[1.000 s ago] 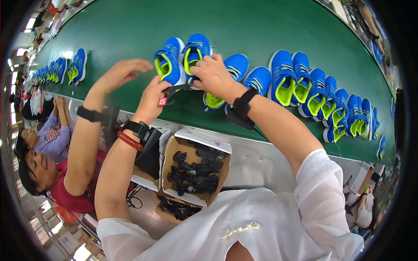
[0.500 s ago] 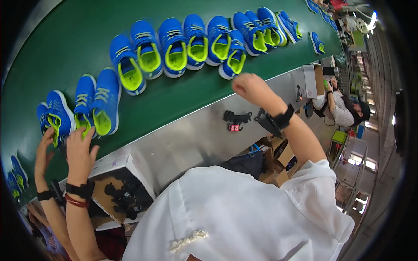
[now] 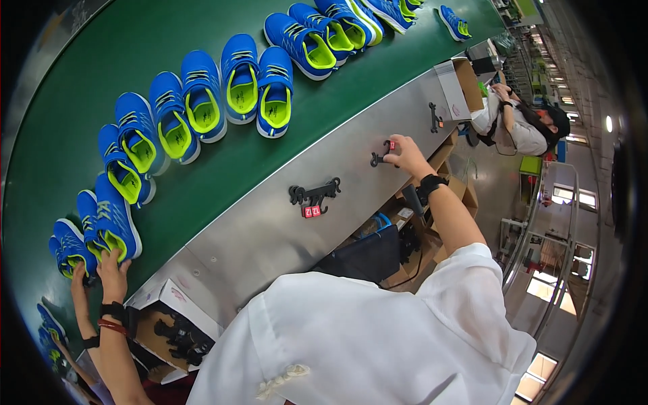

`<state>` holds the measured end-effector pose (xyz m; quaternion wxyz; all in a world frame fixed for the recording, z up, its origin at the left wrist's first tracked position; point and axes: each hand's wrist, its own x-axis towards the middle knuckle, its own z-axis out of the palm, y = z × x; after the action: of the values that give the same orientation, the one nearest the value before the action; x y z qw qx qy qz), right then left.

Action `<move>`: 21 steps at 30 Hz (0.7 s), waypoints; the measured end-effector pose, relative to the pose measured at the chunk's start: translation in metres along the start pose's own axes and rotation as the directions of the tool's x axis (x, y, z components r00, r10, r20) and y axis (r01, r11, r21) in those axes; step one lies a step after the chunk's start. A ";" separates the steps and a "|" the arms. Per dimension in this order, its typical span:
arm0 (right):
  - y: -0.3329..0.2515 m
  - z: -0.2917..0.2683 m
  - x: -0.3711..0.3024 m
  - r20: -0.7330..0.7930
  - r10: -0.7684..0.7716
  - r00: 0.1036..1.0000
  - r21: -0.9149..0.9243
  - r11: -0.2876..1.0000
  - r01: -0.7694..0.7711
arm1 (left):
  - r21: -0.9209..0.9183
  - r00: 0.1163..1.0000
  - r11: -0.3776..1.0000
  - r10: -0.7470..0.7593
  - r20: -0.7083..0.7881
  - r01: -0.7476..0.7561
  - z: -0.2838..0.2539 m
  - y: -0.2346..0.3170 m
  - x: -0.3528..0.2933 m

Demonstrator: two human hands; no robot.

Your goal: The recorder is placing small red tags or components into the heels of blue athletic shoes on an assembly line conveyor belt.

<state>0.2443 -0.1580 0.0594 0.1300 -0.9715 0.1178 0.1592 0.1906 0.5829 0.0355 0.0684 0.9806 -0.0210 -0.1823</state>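
We keep the fingers of our left hand [image 3: 113, 282] at the heel of a blue shoe [image 3: 116, 219]; whether they grip it cannot be determined. With our right hand [image 3: 408, 156], we pinch a black hanger [image 3: 376, 160] at the steel ledge [image 3: 256, 236] of the counter [image 3: 223, 175]. Between our hands, a hanger cluster [image 3: 314, 192] with red tags [image 3: 312, 212] lies on the ledge. Lime-lined shoes [image 3: 202, 94] form a curved row along the green top. A co-worker's hand [image 3: 79, 277] is just left of ours. Beside our left forearm, we have a carton [image 3: 199, 317] containing black hangers [image 3: 179, 341].
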 end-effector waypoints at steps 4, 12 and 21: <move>-0.005 0.006 0.003 0.032 0.078 0.996 0.103 0.991 -0.081 | -0.156 0.987 0.976 -0.159 -0.021 0.153 0.007 0.030 0.014; -0.026 -0.003 0.003 0.078 -0.264 0.961 0.028 0.964 0.263 | -0.274 0.964 0.926 -0.228 0.140 0.259 -0.020 0.047 0.016; 0.025 0.046 0.005 -0.092 0.092 0.992 0.167 0.983 -0.076 | -0.415 0.947 0.855 -0.246 0.205 0.311 -0.050 0.046 -0.001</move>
<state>0.2293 -0.1687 0.0106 0.1962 -0.9585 0.1776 0.1060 0.2072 0.5438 0.0890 0.2602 0.9161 0.1585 -0.2606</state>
